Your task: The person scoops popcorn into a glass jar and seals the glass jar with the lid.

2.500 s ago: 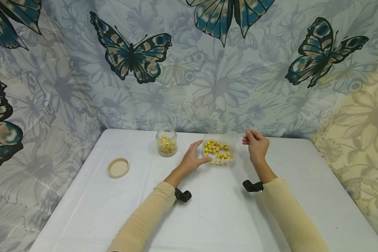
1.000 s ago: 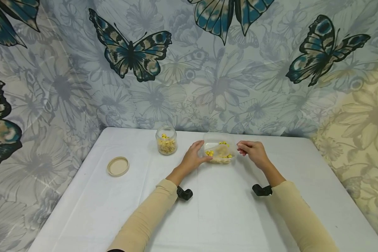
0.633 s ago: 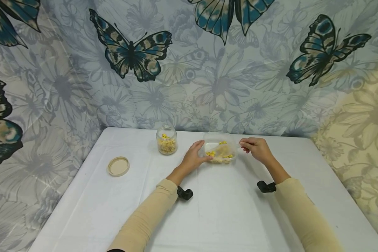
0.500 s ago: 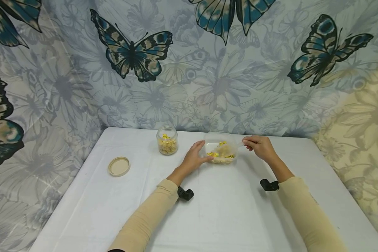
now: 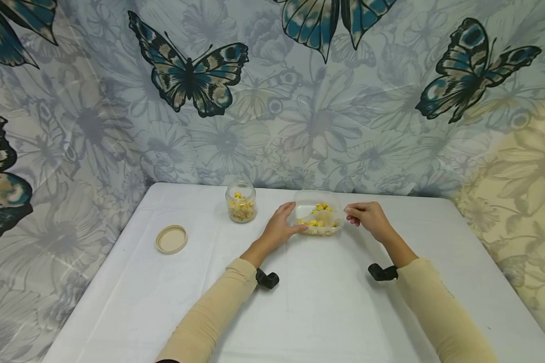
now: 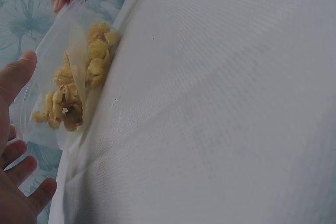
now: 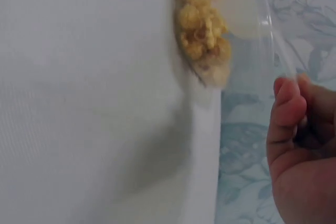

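A clear plastic container (image 5: 302,207) with yellow popcorn (image 5: 321,207) in it stands near the far table edge. My left hand (image 5: 279,225) rests against its left side and front corner, thumb along the front, fingers spread and fairly straight. In my right hand (image 5: 370,219), thumb and fingers pinch the thin handle of a translucent spoon (image 7: 244,17). The spoon's pale bowl lies inside the container among the popcorn, its handle slanting over the right rim. Through the clear wall the right wrist view shows popcorn (image 7: 202,30) heaped at the bottom.
An open glass jar (image 5: 241,205) partly filled with popcorn stands left of the container. A round cream lid (image 5: 171,239) lies further left on the white-covered table (image 5: 295,312). A butterfly-patterned cloth (image 5: 272,121) hangs right behind the table.
Earlier the spoon was at the container's back right rim; it has come down into the popcorn. My right hand then shifts slightly back and forth, and popcorn moves. The left hand stays put.
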Demonstrator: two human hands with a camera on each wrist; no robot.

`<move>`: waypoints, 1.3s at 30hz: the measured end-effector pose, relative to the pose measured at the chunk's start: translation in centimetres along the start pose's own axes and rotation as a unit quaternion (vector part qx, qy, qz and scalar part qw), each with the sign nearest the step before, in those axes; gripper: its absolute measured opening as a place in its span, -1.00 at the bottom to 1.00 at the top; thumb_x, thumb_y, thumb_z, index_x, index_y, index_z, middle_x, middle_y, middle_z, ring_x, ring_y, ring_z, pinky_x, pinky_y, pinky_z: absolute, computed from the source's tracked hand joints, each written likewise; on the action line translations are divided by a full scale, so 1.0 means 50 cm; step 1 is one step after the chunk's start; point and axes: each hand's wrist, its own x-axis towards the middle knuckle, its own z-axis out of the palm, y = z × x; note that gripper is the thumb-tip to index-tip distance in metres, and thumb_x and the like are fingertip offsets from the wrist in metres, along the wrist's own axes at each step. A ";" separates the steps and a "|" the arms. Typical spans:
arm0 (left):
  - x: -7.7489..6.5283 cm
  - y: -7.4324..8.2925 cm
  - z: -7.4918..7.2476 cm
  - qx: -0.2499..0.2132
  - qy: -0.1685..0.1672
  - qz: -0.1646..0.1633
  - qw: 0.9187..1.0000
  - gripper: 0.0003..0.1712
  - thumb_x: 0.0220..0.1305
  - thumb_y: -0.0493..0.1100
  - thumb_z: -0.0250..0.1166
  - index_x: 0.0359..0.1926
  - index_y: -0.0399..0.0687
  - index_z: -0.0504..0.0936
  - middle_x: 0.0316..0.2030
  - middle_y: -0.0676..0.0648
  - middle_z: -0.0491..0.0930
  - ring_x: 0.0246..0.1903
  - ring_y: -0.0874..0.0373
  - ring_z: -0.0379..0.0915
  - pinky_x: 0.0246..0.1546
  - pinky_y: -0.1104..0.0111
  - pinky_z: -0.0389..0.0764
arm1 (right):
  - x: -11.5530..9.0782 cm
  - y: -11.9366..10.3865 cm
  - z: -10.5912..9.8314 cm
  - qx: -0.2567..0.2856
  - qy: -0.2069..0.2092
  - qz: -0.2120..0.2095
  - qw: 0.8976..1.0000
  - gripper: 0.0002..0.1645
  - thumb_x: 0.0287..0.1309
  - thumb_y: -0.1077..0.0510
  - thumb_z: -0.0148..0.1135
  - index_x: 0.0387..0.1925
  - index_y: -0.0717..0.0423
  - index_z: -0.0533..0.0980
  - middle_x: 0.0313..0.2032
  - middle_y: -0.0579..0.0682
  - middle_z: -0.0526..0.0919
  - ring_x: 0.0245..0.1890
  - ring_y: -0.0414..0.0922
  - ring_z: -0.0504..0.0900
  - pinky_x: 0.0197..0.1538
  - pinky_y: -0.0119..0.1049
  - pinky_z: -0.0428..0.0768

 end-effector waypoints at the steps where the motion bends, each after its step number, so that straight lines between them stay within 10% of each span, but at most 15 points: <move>1: 0.000 0.000 0.000 0.002 0.000 0.000 1.000 -0.01 0.16 0.13 0.40 0.48 -0.12 0.16 0.46 -0.12 0.17 0.46 -0.07 0.09 0.45 0.08 0.21 | -0.001 -0.001 0.003 0.021 0.003 0.019 1.000 -0.55 0.37 0.17 0.13 0.00 0.57 0.50 -0.50 -0.07 0.65 -0.53 -0.34 0.53 -0.42 -0.47 0.57; 11: 0.002 -0.002 0.001 0.008 -0.003 0.004 1.000 -0.01 0.17 0.13 0.39 0.48 -0.12 0.16 0.46 -0.12 0.17 0.45 -0.08 0.09 0.44 0.07 0.22 | -0.011 -0.017 0.040 0.214 0.072 0.160 0.961 -0.62 0.37 0.19 0.09 0.07 0.43 0.45 -0.62 -0.24 0.63 -0.58 -0.37 0.54 -0.45 -0.55 0.55; 18: -0.002 0.002 -0.002 0.003 -0.005 0.004 1.000 0.00 0.18 0.13 0.39 0.49 -0.13 0.13 0.47 -0.13 0.15 0.46 -0.09 0.07 0.45 0.05 0.21 | -0.007 -0.022 0.060 0.248 0.132 0.189 0.941 -0.54 0.38 0.19 0.07 0.16 0.46 0.41 -0.65 -0.24 0.57 -0.62 -0.36 0.43 -0.53 -0.57 0.43; 29: -0.002 -0.001 0.002 -0.010 -0.008 -0.002 1.000 -0.02 0.18 0.14 0.38 0.50 -0.04 0.14 0.47 -0.09 0.14 0.46 -0.06 0.08 0.44 0.06 0.23 | 0.000 -0.022 0.063 0.321 0.177 0.233 0.901 -0.89 0.36 0.17 0.11 -0.27 0.13 0.50 -0.68 -0.19 0.55 -0.64 -0.33 0.40 -0.58 -0.52 0.40; 39: -0.002 -0.003 0.001 -0.013 -0.003 -0.002 1.000 0.00 0.17 0.14 0.39 0.50 -0.05 0.14 0.47 -0.10 0.15 0.46 -0.06 0.08 0.44 0.07 0.22 | -0.004 -0.019 0.052 0.334 0.176 0.249 0.892 -0.88 0.39 0.12 0.09 -0.23 0.07 0.51 -0.63 -0.19 0.57 -0.58 -0.32 0.47 -0.49 -0.54 0.49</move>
